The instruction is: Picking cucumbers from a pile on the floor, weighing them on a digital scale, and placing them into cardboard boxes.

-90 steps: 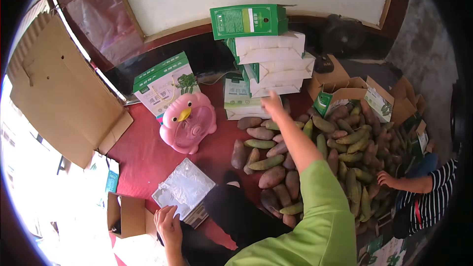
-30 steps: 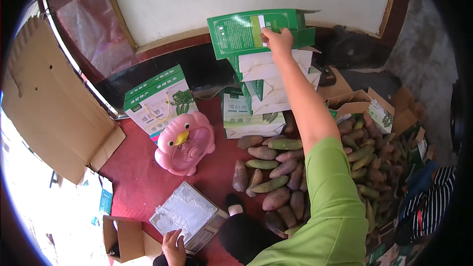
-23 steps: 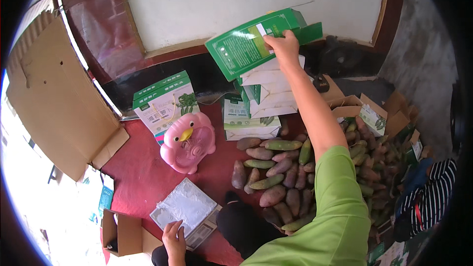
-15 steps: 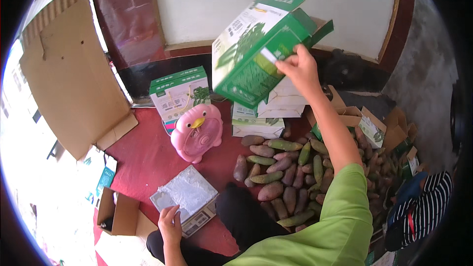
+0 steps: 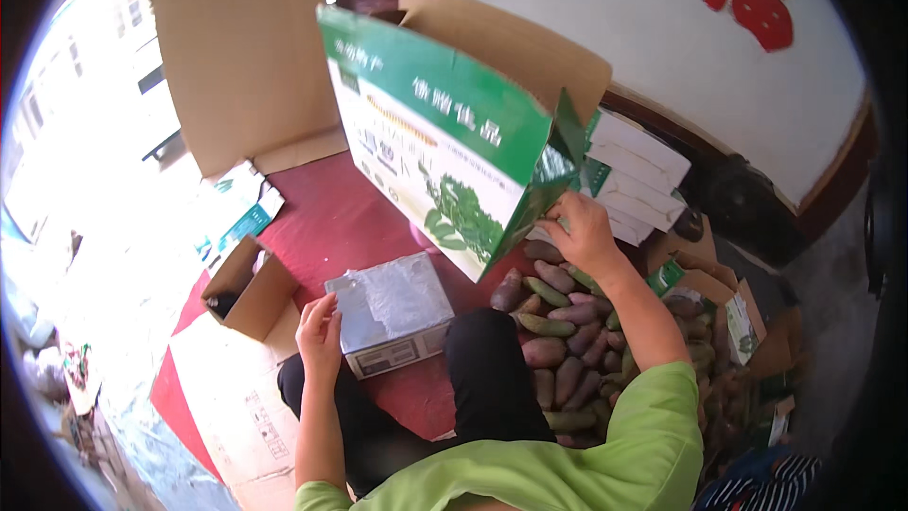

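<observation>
My right hand (image 5: 582, 232) pinches the lower right side of a green and white carton (image 5: 426, 147), holding it up tilted with its top flaps open and leaves printed on its front. Nothing shows in my left hand (image 5: 320, 333), its fingers loosely bent. It hovers by the left edge of a low grey box (image 5: 383, 308) with crinkled clear plastic over its top. Elongated purple and green fruits (image 5: 567, 341) lie heaped on the red floor covering beside my right leg. The raised carton hides most of a pink thing (image 5: 424, 238) behind it.
A small open brown box (image 5: 248, 291) sits left of the grey box, with flattened cardboard (image 5: 227, 407) below it. Tall brown cardboard (image 5: 246, 66) leans at the back left. White cartons (image 5: 643, 180) stand behind the fruits. A person's striped garment (image 5: 771, 484) shows at lower right.
My right hand has brought the carton leftward and nearer, turning its printed front toward me. My left hand has drawn off the grey box's top to its left edge. The view has swung left.
</observation>
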A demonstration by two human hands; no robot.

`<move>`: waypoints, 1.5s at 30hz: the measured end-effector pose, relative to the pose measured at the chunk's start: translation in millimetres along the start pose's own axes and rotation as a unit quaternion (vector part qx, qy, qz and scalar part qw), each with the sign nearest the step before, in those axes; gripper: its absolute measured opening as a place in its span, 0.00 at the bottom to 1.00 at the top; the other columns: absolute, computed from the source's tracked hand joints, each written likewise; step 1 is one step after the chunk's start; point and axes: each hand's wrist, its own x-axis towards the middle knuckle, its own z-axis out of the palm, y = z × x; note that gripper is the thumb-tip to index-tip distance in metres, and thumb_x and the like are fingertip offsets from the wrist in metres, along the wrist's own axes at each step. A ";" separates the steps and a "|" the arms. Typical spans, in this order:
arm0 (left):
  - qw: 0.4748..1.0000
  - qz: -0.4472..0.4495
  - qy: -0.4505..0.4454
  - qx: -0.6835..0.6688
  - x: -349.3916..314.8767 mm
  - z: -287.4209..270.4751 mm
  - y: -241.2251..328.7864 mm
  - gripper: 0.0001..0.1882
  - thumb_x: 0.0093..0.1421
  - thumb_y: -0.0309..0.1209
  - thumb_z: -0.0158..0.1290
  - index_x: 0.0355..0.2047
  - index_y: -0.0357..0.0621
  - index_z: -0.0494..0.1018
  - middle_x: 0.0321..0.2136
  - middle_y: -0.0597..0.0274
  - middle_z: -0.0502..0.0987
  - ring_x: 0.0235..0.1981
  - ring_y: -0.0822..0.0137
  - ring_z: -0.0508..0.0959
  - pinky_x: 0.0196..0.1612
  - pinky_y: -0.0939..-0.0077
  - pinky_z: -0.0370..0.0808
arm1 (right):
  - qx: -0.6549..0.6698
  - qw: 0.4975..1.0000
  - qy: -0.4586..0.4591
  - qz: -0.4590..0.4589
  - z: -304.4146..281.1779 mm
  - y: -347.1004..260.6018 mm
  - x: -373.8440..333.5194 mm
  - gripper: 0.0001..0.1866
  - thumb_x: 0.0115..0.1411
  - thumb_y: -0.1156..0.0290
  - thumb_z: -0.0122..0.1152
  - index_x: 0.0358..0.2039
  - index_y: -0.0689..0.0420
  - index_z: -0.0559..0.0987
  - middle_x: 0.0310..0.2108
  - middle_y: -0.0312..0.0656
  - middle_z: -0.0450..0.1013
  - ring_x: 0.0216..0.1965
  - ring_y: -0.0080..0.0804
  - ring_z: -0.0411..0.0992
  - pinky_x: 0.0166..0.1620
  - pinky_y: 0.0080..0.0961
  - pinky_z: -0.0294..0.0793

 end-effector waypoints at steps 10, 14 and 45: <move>0.927 0.159 0.212 0.264 22.9 -64.2 57.9 0.44 0.44 0.31 0.64 0.60 0.41 0.55 0.60 0.47 0.55 0.61 0.47 0.55 0.61 0.57 0.54 | -0.055 0.985 -0.090 -0.138 65.8 9.4 -25.3 0.13 0.42 0.76 0.58 0.32 0.58 0.71 0.27 0.45 0.70 0.30 0.46 0.69 0.33 0.38 0.69; 0.865 0.173 0.123 0.455 31.3 -89.5 75.4 0.45 0.41 0.27 0.65 0.59 0.42 0.57 0.56 0.50 0.63 0.58 0.51 0.62 0.60 0.58 0.57 | -0.007 0.977 -0.128 -0.171 87.7 7.9 -23.9 0.12 0.43 0.77 0.55 0.32 0.58 0.71 0.27 0.45 0.70 0.30 0.45 0.69 0.32 0.37 0.69; 0.870 0.089 -0.311 0.373 50.0 21.8 -1.9 0.10 0.50 0.27 0.54 0.34 0.51 0.78 0.27 0.61 0.71 0.33 0.58 0.74 0.34 0.67 0.71 | 0.072 0.984 -0.154 0.046 229.8 9.8 -1.9 0.20 0.38 0.60 0.69 0.35 0.47 0.81 0.45 0.45 0.69 0.50 0.47 0.64 0.49 0.42 0.67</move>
